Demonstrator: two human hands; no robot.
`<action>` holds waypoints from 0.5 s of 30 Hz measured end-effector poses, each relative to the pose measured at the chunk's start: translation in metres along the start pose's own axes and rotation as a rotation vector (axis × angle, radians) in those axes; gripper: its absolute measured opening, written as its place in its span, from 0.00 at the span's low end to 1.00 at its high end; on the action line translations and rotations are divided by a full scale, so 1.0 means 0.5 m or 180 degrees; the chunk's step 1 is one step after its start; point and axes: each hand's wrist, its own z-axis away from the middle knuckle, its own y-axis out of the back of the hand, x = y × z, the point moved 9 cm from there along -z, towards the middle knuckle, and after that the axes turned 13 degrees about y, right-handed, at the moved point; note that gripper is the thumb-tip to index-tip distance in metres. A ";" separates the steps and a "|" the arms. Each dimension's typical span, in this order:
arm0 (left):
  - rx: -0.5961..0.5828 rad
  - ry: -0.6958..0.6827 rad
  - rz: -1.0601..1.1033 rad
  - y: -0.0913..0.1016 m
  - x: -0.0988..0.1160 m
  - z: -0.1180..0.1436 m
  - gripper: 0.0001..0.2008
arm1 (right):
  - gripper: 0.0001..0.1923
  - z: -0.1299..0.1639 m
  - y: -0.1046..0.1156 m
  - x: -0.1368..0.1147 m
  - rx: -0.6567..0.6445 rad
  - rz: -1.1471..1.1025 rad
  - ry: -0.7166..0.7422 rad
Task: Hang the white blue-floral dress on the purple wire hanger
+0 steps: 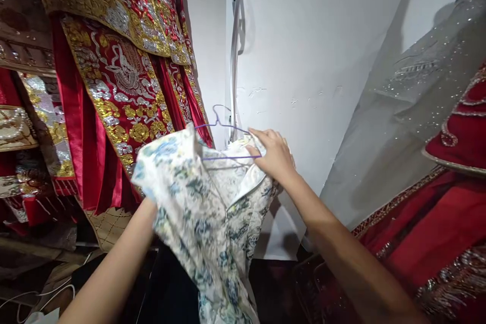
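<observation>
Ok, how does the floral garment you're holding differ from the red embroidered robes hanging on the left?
The floral garment is pale with blue-green flowers; the red robes are deep red with gold and silver embroidery. The garment is bunched around a purple wire hanger, gripped by the right hand; the robes hang flat, untouched. The left hand is hidden under the garment. Both are patterned clothing.

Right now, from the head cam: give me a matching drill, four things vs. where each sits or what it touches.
Things:
1. right hand
2. left forearm
3. wire hanger
4. red and gold embroidered robes

Places or states:
A. hang at the left of the view
B. hook up, frame partly inside the garment's collar
C. disappears under the floral dress, hand hidden
D. grips the dress's shoulder at the hanger's right end

Pairs: 1-D, 2-C, 3-B, 4-A
</observation>
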 end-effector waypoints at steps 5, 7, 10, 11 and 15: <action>0.0023 0.0365 0.0059 0.110 -0.119 0.067 0.36 | 0.32 0.073 0.007 0.043 0.0004 0.0107 -0.0342; 0.0071 0.0712 -0.0107 0.147 -0.203 0.085 0.31 | 0.38 0.115 -0.012 0.015 0.0023 -0.0263 -0.0262; 0.0194 0.1008 -0.0254 0.170 -0.323 0.102 0.26 | 0.43 0.155 -0.057 -0.037 0.0190 -0.1331 -0.0265; 0.0293 0.0985 -0.0254 0.171 -0.353 0.105 0.25 | 0.43 0.160 -0.070 -0.050 0.0295 -0.1704 -0.0342; 0.0684 0.0773 -0.0201 0.155 -0.436 0.116 0.33 | 0.38 0.157 -0.105 -0.107 0.0275 -0.2900 -0.0514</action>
